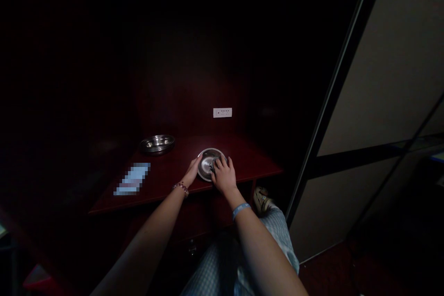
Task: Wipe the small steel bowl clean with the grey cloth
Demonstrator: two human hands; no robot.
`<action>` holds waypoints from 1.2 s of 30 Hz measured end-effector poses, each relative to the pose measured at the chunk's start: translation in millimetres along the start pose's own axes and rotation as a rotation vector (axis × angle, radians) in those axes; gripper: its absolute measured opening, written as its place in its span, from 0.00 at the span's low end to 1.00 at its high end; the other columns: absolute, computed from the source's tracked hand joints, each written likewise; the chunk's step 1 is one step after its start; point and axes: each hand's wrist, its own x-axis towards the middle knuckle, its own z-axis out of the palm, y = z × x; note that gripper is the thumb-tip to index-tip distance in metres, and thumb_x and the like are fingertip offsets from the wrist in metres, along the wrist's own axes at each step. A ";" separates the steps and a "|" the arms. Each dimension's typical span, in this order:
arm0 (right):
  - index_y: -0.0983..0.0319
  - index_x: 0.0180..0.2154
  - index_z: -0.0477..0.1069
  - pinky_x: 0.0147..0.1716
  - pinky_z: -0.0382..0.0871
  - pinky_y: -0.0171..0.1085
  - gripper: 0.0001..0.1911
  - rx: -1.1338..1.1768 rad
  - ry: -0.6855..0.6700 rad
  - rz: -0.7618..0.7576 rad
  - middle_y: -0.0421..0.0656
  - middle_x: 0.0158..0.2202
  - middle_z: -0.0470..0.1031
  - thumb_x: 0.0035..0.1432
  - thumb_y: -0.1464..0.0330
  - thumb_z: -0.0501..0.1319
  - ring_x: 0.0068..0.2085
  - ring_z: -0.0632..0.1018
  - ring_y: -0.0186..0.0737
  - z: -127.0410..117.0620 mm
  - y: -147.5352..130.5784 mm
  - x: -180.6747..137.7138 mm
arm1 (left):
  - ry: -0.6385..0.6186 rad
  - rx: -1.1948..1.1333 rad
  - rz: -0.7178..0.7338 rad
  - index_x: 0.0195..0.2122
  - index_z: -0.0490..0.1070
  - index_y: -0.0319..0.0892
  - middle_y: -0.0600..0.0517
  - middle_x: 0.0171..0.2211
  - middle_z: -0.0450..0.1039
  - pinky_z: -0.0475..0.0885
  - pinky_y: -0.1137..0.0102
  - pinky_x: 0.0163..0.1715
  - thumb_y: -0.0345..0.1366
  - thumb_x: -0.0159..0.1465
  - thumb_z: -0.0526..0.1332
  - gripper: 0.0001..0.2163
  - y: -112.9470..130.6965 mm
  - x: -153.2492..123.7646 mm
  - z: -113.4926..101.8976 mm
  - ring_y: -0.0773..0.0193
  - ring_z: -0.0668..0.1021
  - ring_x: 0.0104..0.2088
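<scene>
A shiny steel bowl (207, 165) stands tipped towards me near the front edge of the dark red shelf. My left hand (192, 171) is closed on its left rim, thumb along the edge. Over the bowl's right side, my right hand (225, 175) reaches inside with bent fingers. A dark greyish patch shows under those fingertips; whether it is a cloth or a reflection is unclear. Further back on the left sits a stack of similar steel bowls (157, 144), apart from both hands.
A blurred-out pale blue flat item (132, 179) lies on the left of the shelf (256, 159). On the back panel is a white power socket (222, 112). A grey panel door (374, 83) rises at the right. My shoe (262, 200) is below the shelf's right end.
</scene>
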 end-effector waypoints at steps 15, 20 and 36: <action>0.64 0.44 0.74 0.50 0.57 0.49 0.23 0.110 -0.120 0.015 0.53 0.48 0.73 0.60 0.56 0.50 0.51 0.68 0.52 -11.6 -6.8 -3.5 | 0.055 0.031 0.021 0.37 0.76 0.37 0.45 0.38 0.79 0.68 0.64 0.47 0.55 0.53 0.59 0.24 -0.6 -0.6 0.4 0.54 0.77 0.42; 0.62 0.48 0.71 0.49 0.61 0.44 0.25 0.281 -0.137 -0.058 0.49 0.47 0.73 0.60 0.53 0.51 0.49 0.71 0.48 -10.1 -10.3 -6.4 | 0.115 0.026 0.032 0.35 0.76 0.38 0.46 0.36 0.79 0.68 0.64 0.46 0.55 0.51 0.59 0.24 -6.8 5.8 -4.2 0.55 0.78 0.40; 0.62 0.53 0.63 0.46 0.64 0.43 0.24 0.272 -0.052 -0.013 0.49 0.49 0.71 0.54 0.68 0.60 0.47 0.72 0.47 8.0 -29.5 -2.2 | 0.104 -0.031 -0.009 0.34 0.75 0.37 0.46 0.34 0.78 0.68 0.64 0.46 0.58 0.50 0.59 0.26 -11.5 7.7 -6.7 0.56 0.77 0.39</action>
